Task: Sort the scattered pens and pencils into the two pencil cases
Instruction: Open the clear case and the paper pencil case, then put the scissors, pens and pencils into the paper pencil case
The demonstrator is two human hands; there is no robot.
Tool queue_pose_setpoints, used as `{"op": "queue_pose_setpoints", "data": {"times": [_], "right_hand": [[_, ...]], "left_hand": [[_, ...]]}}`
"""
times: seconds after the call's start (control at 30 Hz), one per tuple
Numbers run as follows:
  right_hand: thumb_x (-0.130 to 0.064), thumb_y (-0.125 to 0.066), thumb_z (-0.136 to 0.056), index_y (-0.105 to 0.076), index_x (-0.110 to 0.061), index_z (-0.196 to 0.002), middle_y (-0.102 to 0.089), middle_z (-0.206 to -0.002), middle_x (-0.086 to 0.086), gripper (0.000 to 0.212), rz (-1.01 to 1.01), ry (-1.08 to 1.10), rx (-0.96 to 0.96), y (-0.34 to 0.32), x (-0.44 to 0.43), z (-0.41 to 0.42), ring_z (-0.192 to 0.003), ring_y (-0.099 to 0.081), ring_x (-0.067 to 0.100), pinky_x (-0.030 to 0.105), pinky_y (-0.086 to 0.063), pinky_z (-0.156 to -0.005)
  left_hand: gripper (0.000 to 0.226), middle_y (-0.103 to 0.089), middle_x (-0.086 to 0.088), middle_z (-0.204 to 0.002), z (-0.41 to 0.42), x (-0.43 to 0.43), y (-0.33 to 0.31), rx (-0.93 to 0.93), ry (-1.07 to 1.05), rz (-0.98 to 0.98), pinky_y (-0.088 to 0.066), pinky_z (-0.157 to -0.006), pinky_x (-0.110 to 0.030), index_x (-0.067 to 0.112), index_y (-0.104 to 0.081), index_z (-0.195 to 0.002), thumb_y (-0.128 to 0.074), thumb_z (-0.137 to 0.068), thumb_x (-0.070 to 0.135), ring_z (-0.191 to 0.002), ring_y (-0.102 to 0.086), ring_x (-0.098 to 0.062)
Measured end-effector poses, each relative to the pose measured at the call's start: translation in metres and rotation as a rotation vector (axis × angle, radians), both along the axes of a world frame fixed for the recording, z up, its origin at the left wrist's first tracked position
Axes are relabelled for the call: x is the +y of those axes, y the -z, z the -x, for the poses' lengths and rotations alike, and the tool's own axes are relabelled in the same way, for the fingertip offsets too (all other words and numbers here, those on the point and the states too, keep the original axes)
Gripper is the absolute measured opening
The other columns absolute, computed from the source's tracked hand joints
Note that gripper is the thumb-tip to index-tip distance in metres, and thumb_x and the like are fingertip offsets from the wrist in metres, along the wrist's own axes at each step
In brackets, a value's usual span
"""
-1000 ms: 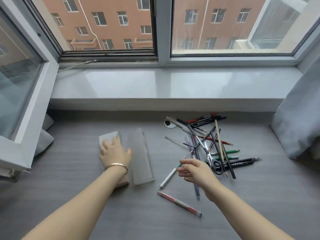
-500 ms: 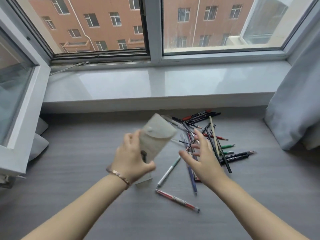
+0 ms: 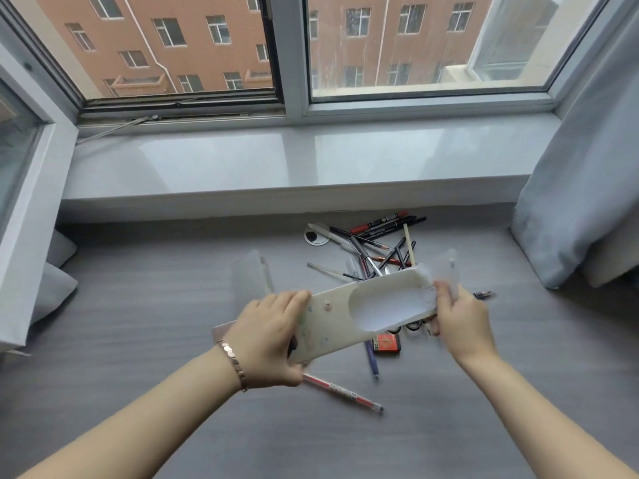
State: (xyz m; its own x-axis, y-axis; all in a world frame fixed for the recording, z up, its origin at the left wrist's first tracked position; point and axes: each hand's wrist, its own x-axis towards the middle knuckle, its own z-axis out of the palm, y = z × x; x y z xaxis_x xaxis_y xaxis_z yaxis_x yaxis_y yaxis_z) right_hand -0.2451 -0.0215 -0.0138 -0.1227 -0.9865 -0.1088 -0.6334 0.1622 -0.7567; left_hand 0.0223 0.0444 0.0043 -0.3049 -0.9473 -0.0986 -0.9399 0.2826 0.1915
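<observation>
Cream case [image 3: 340, 323] is held in the air over the grey desk [image 3: 138, 323], long axis running lower-left to upper-right, open mouth at the right end, pale lining visible inside. Left hand [image 3: 273, 344] is wrapped around its lower-left end, thumb on top, fingers curled beneath. Right hand [image 3: 460, 319] pinches the flap [image 3: 446, 271] at the right end and lifts it; flap and fingertips are motion-blurred, so the exact grip is hard to read. Second case [image 3: 252, 281], a frosted clear box, lies on the desk behind the left hand, long axis roughly front to back, its near end hidden by that hand. Two cases in all. Pen pile [image 3: 377, 250] sits on the desk behind the cream case, by the sill; pens cross each other and the case covers the near part, so no reliable count. Loose in front: one red pen [image 3: 345, 394] lying diagonally, left end under the left hand; one blue pen [image 3: 371, 359] pointing toward the viewer, top end hidden by the case; one red box [image 3: 386, 343], label unreadable. Black scissor loops [image 3: 404, 327] peek out under the case's lower edge. Bracelet [image 3: 235, 364] on the left wrist. Curtain [image 3: 584, 167] cut off at the right edge.
</observation>
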Motion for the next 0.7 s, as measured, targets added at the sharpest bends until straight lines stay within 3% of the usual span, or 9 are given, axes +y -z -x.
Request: {"op": "queue_pose_setpoints", "data": {"times": [0.07, 0.17, 0.23, 0.33, 0.43, 0.5, 0.53, 0.63, 0.7], "right_hand": [[-0.022, -0.039, -0.096, -0.055, -0.004, -0.075, -0.051, -0.050, 0.011, 0.032, 0.006, 0.073, -0.034, 0.000, -0.009, 0.009, -0.054, -0.052, 0.029, 0.032, -0.033, -0.055], [-0.022, -0.041, -0.096, -0.047, -0.014, -0.062, -0.049, -0.050, 0.008, 0.035, 0.017, 0.061, -0.097, 0.003, -0.011, 0.005, -0.049, -0.049, 0.025, 0.020, -0.038, -0.045], [-0.023, -0.043, -0.095, -0.042, -0.020, -0.057, -0.048, -0.051, 0.007, 0.038, 0.032, 0.069, -0.155, 0.003, -0.013, -0.001, -0.051, -0.048, 0.025, 0.021, -0.038, -0.047], [-0.025, -0.045, -0.094, -0.043, -0.019, -0.057, -0.047, -0.048, 0.004, 0.038, 0.000, 0.041, -0.234, 0.000, -0.018, -0.007, -0.037, -0.048, 0.007, 0.016, -0.037, -0.041], [-0.033, -0.045, -0.094, -0.050, -0.017, -0.063, -0.051, -0.045, -0.001, 0.035, -0.079, 0.016, -0.378, -0.004, -0.028, -0.011, -0.030, -0.045, 0.001, 0.020, -0.039, -0.039], [-0.035, -0.042, -0.094, -0.057, -0.016, -0.072, -0.057, -0.056, 0.000, 0.033, -0.133, 0.034, -0.466, -0.001, -0.036, -0.009, -0.038, -0.052, 0.005, 0.019, -0.044, -0.039], [-0.035, -0.042, -0.094, -0.060, -0.013, -0.079, -0.059, -0.064, 0.002, 0.032, -0.143, 0.052, -0.423, 0.002, -0.040, -0.006, -0.047, -0.056, 0.009, 0.023, -0.049, -0.047], [-0.021, -0.048, -0.091, -0.063, -0.005, -0.103, -0.064, -0.091, 0.006, 0.025, -0.118, 0.055, 0.015, 0.015, -0.055, 0.005, -0.090, -0.061, 0.025, 0.033, -0.048, -0.081], [-0.015, -0.049, -0.088, -0.059, -0.003, -0.112, -0.062, -0.109, 0.015, 0.029, -0.150, -0.028, 0.219, 0.023, -0.067, 0.004, -0.103, -0.056, 0.031, 0.034, -0.044, -0.088]], "left_hand": [[0.089, -0.055, -0.001, -0.112, -0.011, 0.005, 0.005, -0.005, -0.037, -0.108, -0.049, -0.072, -0.031, 0.024, -0.021, -0.126, -0.048, -0.045, 0.050, -0.092, -0.057, -0.025], [0.094, -0.046, 0.004, -0.122, -0.012, 0.010, 0.006, -0.031, -0.073, -0.378, -0.046, -0.089, -0.030, 0.025, -0.018, -0.136, -0.059, -0.055, 0.049, -0.107, -0.049, -0.019], [0.083, -0.050, 0.009, -0.119, -0.005, 0.006, 0.001, 0.138, -0.184, -0.556, -0.045, -0.092, -0.029, 0.029, -0.028, -0.132, -0.064, -0.062, 0.055, -0.108, -0.051, -0.012], [0.034, -0.062, 0.008, -0.102, 0.008, -0.002, -0.007, 0.419, -0.374, -0.529, -0.043, -0.087, -0.028, 0.028, -0.051, -0.115, -0.047, -0.088, 0.049, -0.098, -0.058, -0.012], [0.040, -0.065, -0.006, -0.091, 0.020, -0.012, -0.002, 0.475, -0.479, -0.439, -0.043, -0.082, -0.032, 0.012, -0.060, -0.095, -0.033, -0.096, 0.041, -0.091, -0.059, -0.021], [0.039, -0.055, -0.005, -0.072, 0.023, -0.017, 0.004, 0.505, -0.571, -0.413, -0.038, -0.066, -0.031, 0.011, -0.054, -0.078, -0.033, -0.097, 0.038, -0.068, -0.051, -0.020], [0.036, -0.045, -0.003, -0.065, 0.024, -0.020, 0.006, 0.518, -0.628, -0.392, -0.032, -0.058, -0.031, 0.013, -0.047, -0.071, -0.034, -0.097, 0.035, -0.060, -0.042, -0.018], [0.037, -0.030, -0.001, -0.058, 0.027, -0.030, 0.009, 0.559, -0.816, -0.326, -0.019, -0.051, -0.032, 0.015, -0.030, -0.061, -0.034, -0.097, 0.023, -0.053, -0.025, -0.017], [0.042, -0.028, -0.001, -0.055, 0.028, -0.034, 0.009, 0.556, -0.875, -0.294, -0.019, -0.050, -0.033, 0.016, -0.025, -0.056, -0.034, -0.096, 0.021, -0.051, -0.024, -0.018]]}}
